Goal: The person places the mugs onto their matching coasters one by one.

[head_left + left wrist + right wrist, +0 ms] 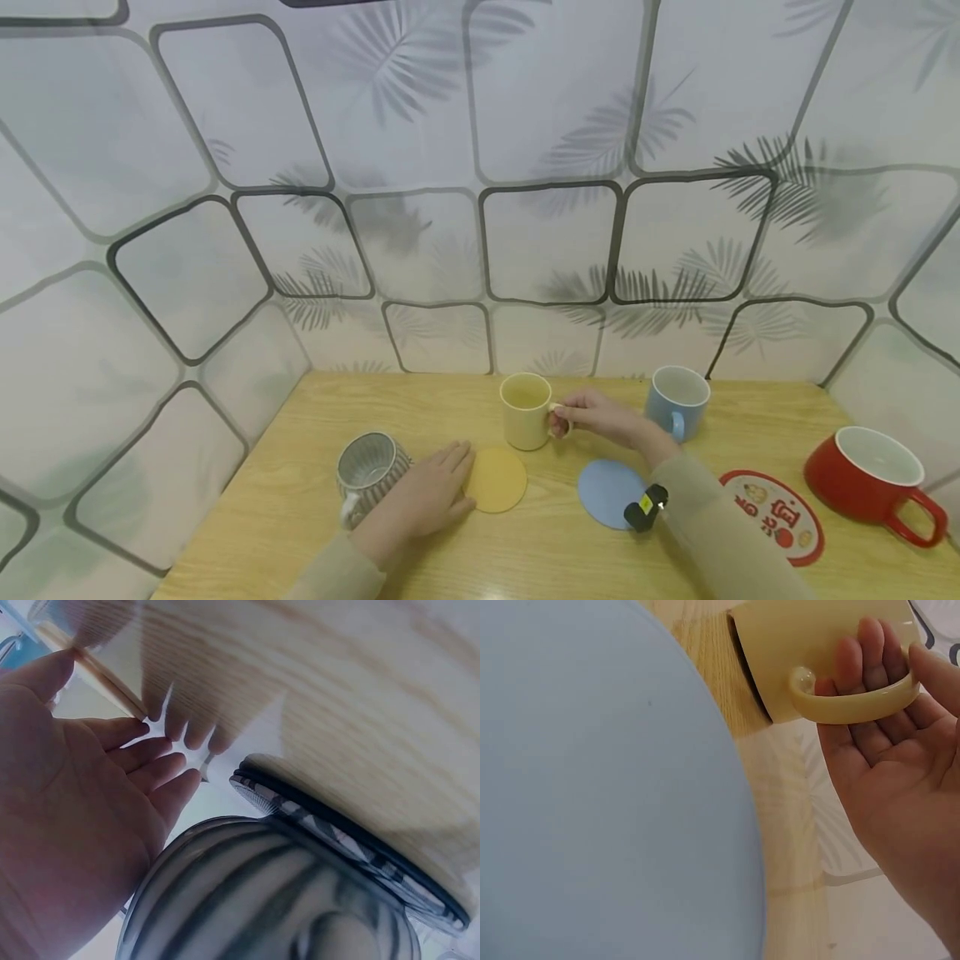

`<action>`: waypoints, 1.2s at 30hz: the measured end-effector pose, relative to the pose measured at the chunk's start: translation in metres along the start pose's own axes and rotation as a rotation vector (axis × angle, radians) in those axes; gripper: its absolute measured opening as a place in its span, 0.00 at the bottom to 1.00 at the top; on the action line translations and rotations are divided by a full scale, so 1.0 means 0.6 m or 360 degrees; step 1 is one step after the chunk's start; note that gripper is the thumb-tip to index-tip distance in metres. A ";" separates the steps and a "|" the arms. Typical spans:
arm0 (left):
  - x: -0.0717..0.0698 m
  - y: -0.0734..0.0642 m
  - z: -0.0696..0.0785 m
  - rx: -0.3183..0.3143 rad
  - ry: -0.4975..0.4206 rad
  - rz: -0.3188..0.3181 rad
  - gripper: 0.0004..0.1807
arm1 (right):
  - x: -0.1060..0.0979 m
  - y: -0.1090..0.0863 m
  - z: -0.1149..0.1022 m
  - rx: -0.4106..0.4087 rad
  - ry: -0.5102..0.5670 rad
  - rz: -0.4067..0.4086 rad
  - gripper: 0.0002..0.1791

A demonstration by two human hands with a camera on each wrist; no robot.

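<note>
A pale yellow mug [527, 417] stands upright at the back of the table, and my right hand [600, 414] holds it by the handle. In the right wrist view, fingers pass through the mug's handle [855, 705]. My left hand [435, 492] lies with its fingers extended beside a round yellow coaster [497, 480]. The left wrist view shows its thumb and index finger at the edge of that coaster [94, 675]. Close by the left hand is a grey ribbed mug [371, 468], which rests on a plaid coaster [345, 840].
Under the right forearm lies a round blue coaster [609, 493]. Behind that arm stands a blue mug [677, 400]. To the right are a red-rimmed coaster [776, 517] with printed characters and a wide red mug [862, 483]. A patterned curtain [551, 242] closes off the back of the table.
</note>
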State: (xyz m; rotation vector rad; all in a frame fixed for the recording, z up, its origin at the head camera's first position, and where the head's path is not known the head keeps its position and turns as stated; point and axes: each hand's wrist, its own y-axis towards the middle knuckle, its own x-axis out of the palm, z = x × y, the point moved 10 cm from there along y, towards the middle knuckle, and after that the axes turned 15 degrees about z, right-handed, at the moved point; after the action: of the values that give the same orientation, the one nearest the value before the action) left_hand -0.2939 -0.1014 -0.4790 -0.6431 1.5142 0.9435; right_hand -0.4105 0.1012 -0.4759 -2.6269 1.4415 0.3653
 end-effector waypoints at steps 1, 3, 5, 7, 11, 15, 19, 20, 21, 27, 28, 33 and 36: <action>0.000 0.000 0.000 -0.0004 -0.0004 -0.0002 0.40 | 0.001 0.000 0.002 0.0008 0.0028 -0.0002 0.22; 0.000 -0.001 0.000 -0.0015 -0.0005 -0.0010 0.40 | 0.001 -0.001 0.004 0.0012 0.0069 0.0005 0.22; 0.000 -0.001 -0.001 -0.0028 -0.0015 -0.0019 0.40 | 0.000 -0.001 0.005 0.0007 0.0095 0.0027 0.22; 0.000 -0.002 0.000 -0.0040 -0.0027 -0.0028 0.41 | 0.000 -0.002 0.008 0.0008 0.0125 0.0051 0.21; 0.001 -0.003 0.001 -0.0054 -0.0049 -0.0057 0.41 | 0.002 -0.006 0.015 0.0021 0.0168 0.0095 0.19; 0.003 -0.004 0.001 -0.0057 -0.0048 -0.0074 0.41 | 0.004 -0.008 0.023 0.0032 0.0236 0.0127 0.18; 0.002 -0.003 0.000 -0.0058 -0.0044 -0.0079 0.42 | 0.006 -0.008 0.024 0.0003 0.0285 0.0144 0.17; 0.002 -0.003 0.000 -0.0059 -0.0043 -0.0080 0.42 | 0.007 -0.008 0.023 -0.0005 0.0290 0.0148 0.16; 0.002 -0.003 -0.001 -0.0057 -0.0038 -0.0081 0.42 | 0.008 -0.009 0.023 -0.0007 0.0303 0.0153 0.16; 0.002 -0.001 0.000 -0.0045 -0.0015 -0.0081 0.42 | 0.016 -0.015 0.015 -0.0049 0.0354 0.0222 0.15; 0.003 -0.001 0.000 -0.0046 -0.0014 -0.0080 0.43 | 0.018 -0.015 0.014 -0.0062 0.0361 0.0237 0.16; 0.004 0.000 0.001 -0.0049 -0.0004 -0.0081 0.43 | 0.026 -0.018 0.012 -0.0080 0.0440 0.0315 0.16; 0.002 -0.001 0.003 -0.0042 0.0006 -0.0081 0.43 | 0.030 -0.019 0.012 -0.0074 0.0462 0.0356 0.15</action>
State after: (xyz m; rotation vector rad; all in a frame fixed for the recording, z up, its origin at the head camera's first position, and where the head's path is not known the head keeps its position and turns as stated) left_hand -0.2927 -0.0998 -0.4803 -0.6995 1.4840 0.9251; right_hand -0.3926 0.0945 -0.4876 -2.6460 1.8438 0.0362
